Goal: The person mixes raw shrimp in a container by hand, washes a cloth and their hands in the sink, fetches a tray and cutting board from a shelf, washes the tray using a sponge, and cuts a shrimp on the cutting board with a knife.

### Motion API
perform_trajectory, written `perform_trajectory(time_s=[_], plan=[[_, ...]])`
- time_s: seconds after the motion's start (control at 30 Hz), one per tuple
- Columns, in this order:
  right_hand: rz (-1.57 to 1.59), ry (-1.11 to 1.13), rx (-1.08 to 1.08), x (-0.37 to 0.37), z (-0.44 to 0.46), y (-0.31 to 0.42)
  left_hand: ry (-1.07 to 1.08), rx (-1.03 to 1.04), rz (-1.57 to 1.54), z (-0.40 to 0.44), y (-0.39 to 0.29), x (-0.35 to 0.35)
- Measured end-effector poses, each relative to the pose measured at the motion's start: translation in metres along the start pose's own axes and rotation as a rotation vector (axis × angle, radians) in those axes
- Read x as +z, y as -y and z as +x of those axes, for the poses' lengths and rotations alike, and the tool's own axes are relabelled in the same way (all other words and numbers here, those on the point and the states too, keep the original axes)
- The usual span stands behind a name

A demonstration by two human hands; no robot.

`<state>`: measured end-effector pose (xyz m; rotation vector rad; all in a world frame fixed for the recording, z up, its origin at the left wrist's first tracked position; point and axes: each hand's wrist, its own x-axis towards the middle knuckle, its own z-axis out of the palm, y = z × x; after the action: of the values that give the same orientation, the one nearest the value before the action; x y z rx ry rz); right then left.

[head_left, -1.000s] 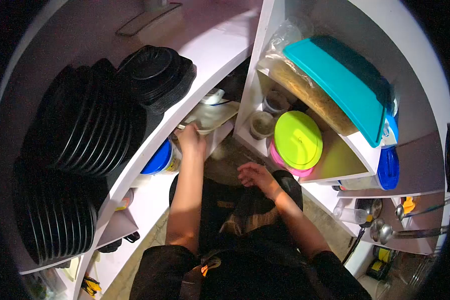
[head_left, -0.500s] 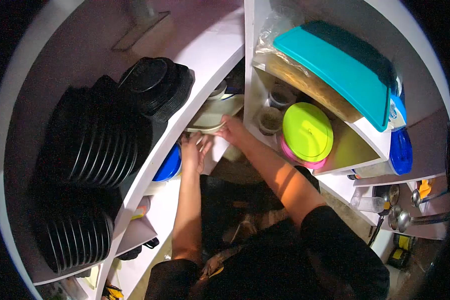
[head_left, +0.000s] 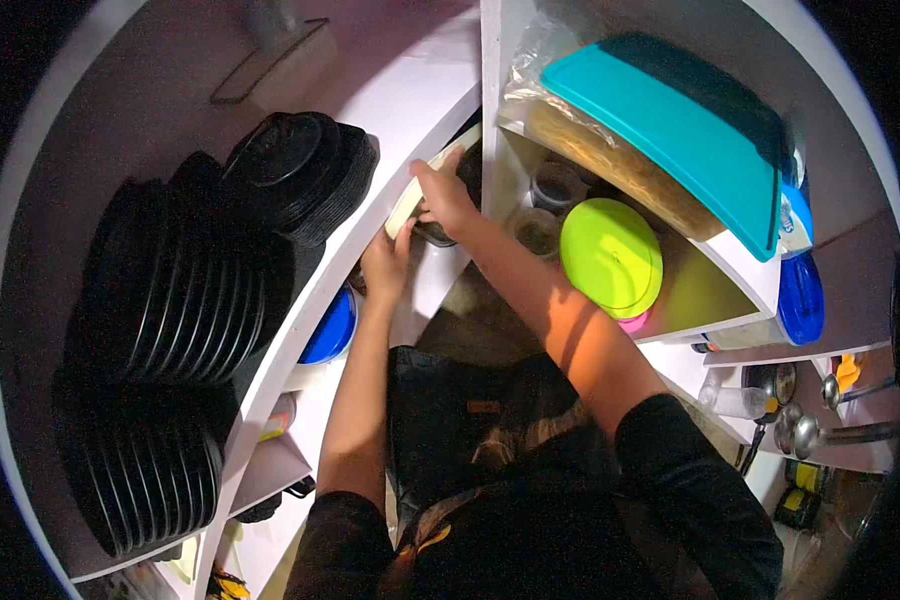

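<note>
By the white flat shelf's front edge (head_left: 308,288), our left hand (head_left: 382,266) and right hand (head_left: 447,202) grip the cream, shallow, plastic-looking tray (head_left: 404,212), probably light, stiff, best held at both ends

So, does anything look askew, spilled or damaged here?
No spill or damage stands out. Only the pale tray is tipped steeply, but the left hand and right hand are on it, so that seems deliberate.

Kitchen storage nook; white shelves (head_left: 410,70), stacked black dishes (head_left: 200,310), metal ladles (head_left: 805,434), lime-lidded tub (head_left: 610,255)
</note>
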<state>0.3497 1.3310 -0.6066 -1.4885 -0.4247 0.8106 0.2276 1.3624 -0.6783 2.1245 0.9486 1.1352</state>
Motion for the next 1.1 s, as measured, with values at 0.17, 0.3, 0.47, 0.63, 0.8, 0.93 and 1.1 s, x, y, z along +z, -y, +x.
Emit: perform_trajectory(time_s=[0.17, 0.3, 0.47, 0.63, 0.8, 0.93, 1.1], plan=[[-0.149, -0.022, -0.285, -0.012, -0.013, -0.036, 0.026, -0.068, -0.077, -0.008, -0.026, 0.027], [-0.298, -0.202, -0.598, -0.022, -0.041, -0.05, -0.028, -0.429, -1.244, -0.037, -0.05, 0.049], [-0.445, -0.213, -0.573, -0.032, -0.078, -0.025, 0.204, -0.145, -0.554, -0.08, -0.044, 0.026], [-0.384, -0.268, -0.582, -0.032, -0.103, -0.018, 0.424, -0.658, -1.083, -0.092, 0.012, 0.024], [-0.344, -0.235, -0.662, -0.044, -0.125, -0.009, 0.558, -1.133, -0.876, -0.09, 0.057, 0.026], [-0.335, -0.154, -0.531, -0.056, -0.161, 0.006, 0.563, -1.248, -1.184, -0.075, 0.038, 0.026], [-0.181, -0.157, -0.433, -0.096, -0.2, 0.016, 0.573, -1.284, -0.721, -0.047, 0.012, 0.019]])
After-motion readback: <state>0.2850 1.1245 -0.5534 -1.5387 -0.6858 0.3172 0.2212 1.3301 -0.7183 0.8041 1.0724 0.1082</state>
